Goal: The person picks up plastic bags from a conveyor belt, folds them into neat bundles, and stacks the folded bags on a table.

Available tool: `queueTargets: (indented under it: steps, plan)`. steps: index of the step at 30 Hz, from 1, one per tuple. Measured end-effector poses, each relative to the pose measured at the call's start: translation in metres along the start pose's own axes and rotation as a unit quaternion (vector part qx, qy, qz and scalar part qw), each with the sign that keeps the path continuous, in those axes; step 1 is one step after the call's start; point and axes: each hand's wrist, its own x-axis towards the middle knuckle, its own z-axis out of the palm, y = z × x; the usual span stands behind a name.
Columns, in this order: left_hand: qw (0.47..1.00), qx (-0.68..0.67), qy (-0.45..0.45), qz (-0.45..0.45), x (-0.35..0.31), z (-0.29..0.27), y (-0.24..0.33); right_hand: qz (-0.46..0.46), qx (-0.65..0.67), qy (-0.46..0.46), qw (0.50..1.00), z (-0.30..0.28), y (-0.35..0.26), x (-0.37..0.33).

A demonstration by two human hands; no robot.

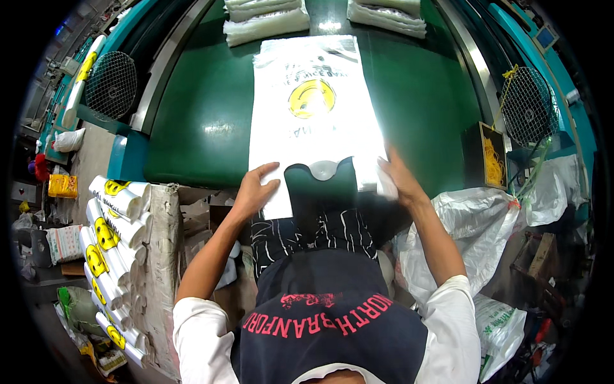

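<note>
A flat stack of white plastic carrier bags [272,137] with a yellow smiley print lies on the green conveyor belt [198,121]. Its two handle strips point toward me, with a curved cut-out between them. A small rounded tab [323,169] juts into that gap. My left hand [257,192] is closed on the outer edge of the left handle strip, thumb and fingers on the plastic. At the right handle strip, my right hand [401,179] grips the outer edge; some of its fingers are hidden or slightly blurred.
Two more bag stacks [265,22] [387,16] sit farther up the belt. Rolled smiley bags [105,256] are piled on my left. To the right stand a box of yellow ties [492,160] and a loose plastic sack [473,224]. Wire-guarded fans [110,85] [528,105] flank the belt.
</note>
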Motion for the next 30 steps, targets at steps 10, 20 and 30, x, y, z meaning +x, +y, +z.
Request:
queueTargets:
  steps: [10, 20, 30]
  plan:
    - [0.952, -0.292, -0.055, -0.075, 0.02, -0.008, 0.053, 0.004, -0.453, -0.003, 0.891, -0.012, -0.053, -0.008]
    - [0.865, 0.423, -0.067, 0.263, 0.058, 0.042, 0.033, -0.107, -0.497, -0.145, 0.849, 0.039, -0.036, 0.063]
    - [0.978, 0.205, -0.041, 0.022, 0.151, -0.024, 0.056, -0.062, -0.59, -0.031, 0.805, 0.013, -0.051, 0.146]
